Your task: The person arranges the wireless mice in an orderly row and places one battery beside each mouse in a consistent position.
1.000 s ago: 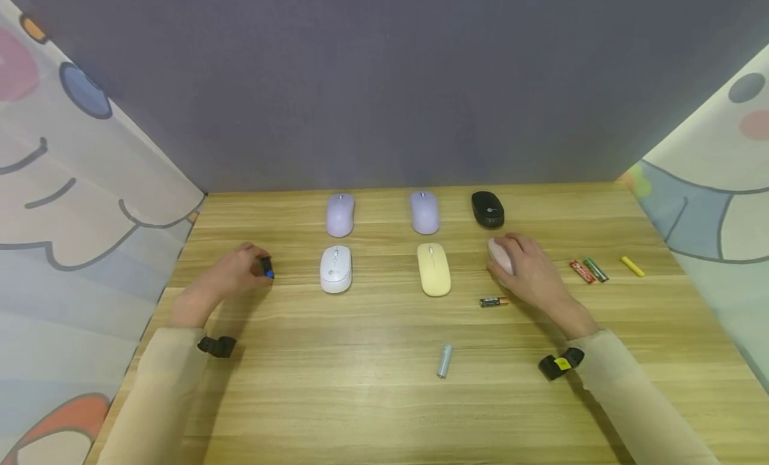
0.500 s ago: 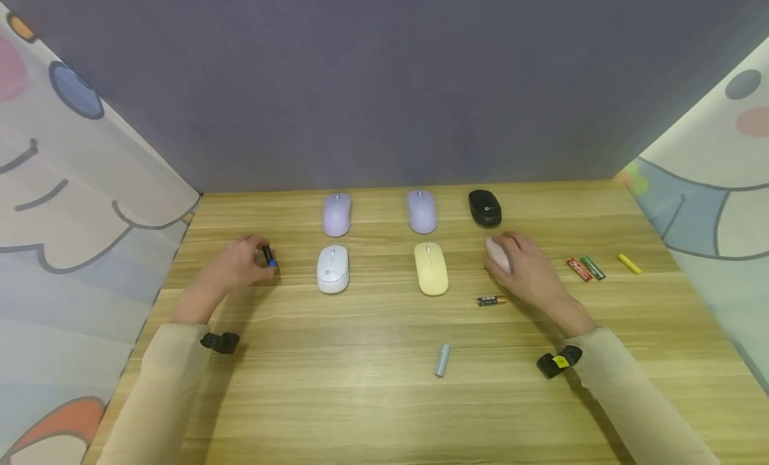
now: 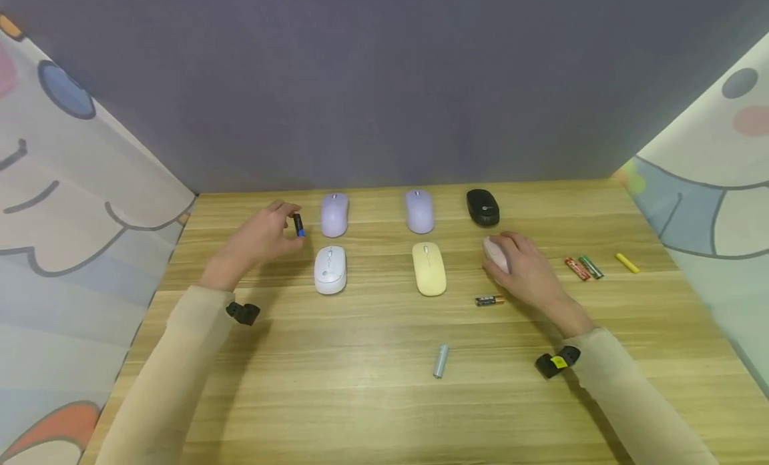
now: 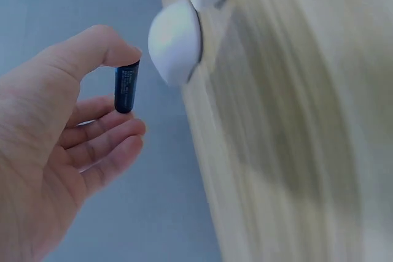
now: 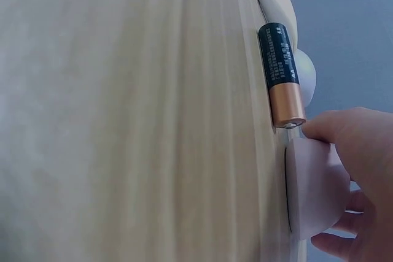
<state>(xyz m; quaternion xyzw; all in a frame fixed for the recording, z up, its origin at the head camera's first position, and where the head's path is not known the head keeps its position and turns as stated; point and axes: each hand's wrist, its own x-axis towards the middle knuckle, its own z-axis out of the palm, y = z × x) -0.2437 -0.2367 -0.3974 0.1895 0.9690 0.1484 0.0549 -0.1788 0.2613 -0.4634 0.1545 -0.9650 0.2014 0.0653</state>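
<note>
Between thumb and fingertips my left hand (image 3: 263, 237) pinches a dark battery (image 4: 126, 87) with a blue end, held above the table. That hand is just left of a lilac mouse (image 3: 334, 215) and a white mouse (image 3: 330, 270). My right hand (image 3: 530, 273) grips a pale pink mouse (image 5: 316, 188) on the table, thumb on one side and fingers on the other. A black and copper battery (image 5: 282, 75) lies by the right thumb. Beyond the right hand sits a black mouse (image 3: 483, 207).
A second lilac mouse (image 3: 420, 211) and a yellow mouse (image 3: 429, 269) stand mid-table. A grey battery (image 3: 440, 361) lies nearer the front. Right of the right hand lie a red battery (image 3: 577, 269), a green battery (image 3: 591, 266) and a yellow battery (image 3: 627, 263). A dark partition (image 3: 384, 85) rises behind.
My left hand has carried the dark battery rightward and toward the back, close to the lilac mouse. My right hand stays on the pink mouse. The head view has shifted slightly.
</note>
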